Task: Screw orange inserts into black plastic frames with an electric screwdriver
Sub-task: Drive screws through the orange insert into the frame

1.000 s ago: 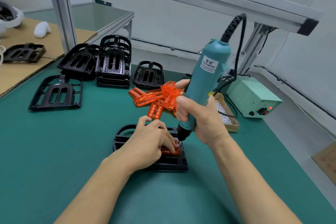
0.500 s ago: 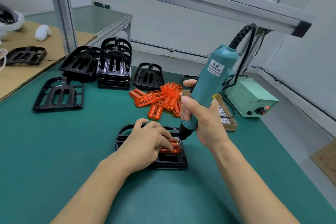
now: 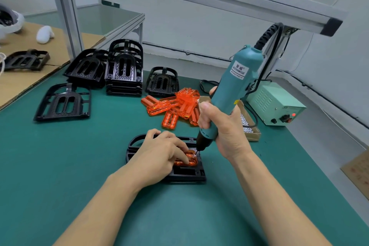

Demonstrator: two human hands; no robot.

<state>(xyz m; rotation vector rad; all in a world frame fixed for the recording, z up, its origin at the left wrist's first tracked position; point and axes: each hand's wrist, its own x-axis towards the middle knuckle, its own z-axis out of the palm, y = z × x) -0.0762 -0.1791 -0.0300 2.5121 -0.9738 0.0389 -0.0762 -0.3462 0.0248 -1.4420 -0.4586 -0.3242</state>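
1. At the far left of the green surface (image 3: 60,166), the spare black frames (image 3: 123,70), stacked and loose, lie well apart from the work and need no attention during this step.

2. The left hand (image 3: 159,154) lies flat over the black frame (image 3: 187,174) being worked on, near the middle of the surface. Its fingers (image 3: 182,155) are stretched out and press down on the orange insert (image 3: 188,163) seated in that frame; they pinch nothing. I judge that this pressure should remain firm and straight down, so the insert cannot lift or turn when the screw bites.

3. Those fingertips are very near the bit. It would be wise to keep them on the insert's left part, away from the screw hole.

4. The loose orange inserts (image 3: 175,106) are heaped just behind the frame, ready for later frames.

5. The right hand (image 3: 223,132) grips the teal electric screwdriver (image 3: 229,96) round its lower body. The tool leans to the right, its tip at the insert's right corner. Whether a screw sits on the bit is too small to tell.

6. My advice: bring the driver closer to upright over the hole, push gently along its axis, then run it until the screw seats.

7. The box of screws (image 3: 247,126) lies just right of that hand.
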